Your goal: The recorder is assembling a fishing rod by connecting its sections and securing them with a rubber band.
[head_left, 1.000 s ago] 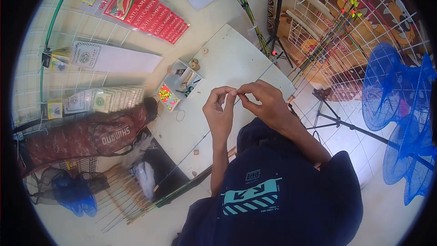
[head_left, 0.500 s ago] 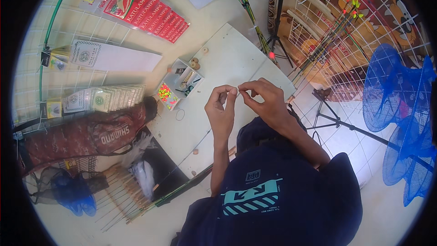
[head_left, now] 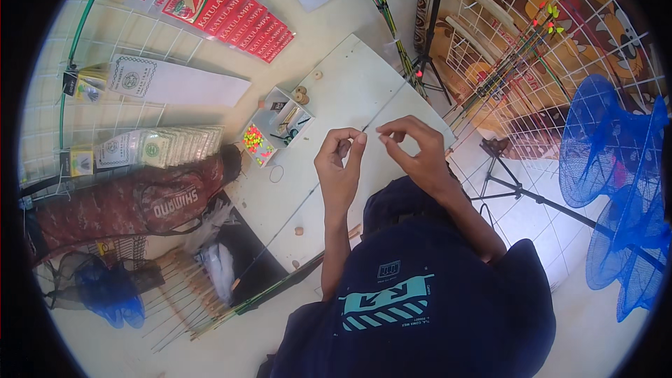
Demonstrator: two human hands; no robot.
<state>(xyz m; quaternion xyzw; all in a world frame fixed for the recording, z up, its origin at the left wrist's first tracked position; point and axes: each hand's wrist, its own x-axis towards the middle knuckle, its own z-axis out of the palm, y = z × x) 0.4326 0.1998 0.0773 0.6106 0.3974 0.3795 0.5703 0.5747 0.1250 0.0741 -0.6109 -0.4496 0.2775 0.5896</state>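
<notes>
My left hand (head_left: 339, 168) is raised over the white table, thumb and index fingertips pinched together. Whatever they hold is too small to make out. Just right of it, my right hand (head_left: 418, 152) has its thumb and index finger curled toward each other, tips close; anything fine between them cannot be seen. A small gap separates the two hands' fingertips. A thin dark rod (head_left: 292, 213) runs diagonally across the table, passing behind my left hand and showing again beyond its fingertips.
A white divided box (head_left: 269, 128) with bright beads and small tools stands on the table (head_left: 350, 70), beside small round cork-coloured pieces (head_left: 301, 95). A camouflage rod bag (head_left: 140, 203) lies left. Blue mesh nets (head_left: 609, 147) and a black tripod (head_left: 518, 185) stand right.
My right hand has drawn slightly right, away from the left fingertips, widening the gap. My left hand stays nearly in place. More of the rod now shows near the fingertips.
</notes>
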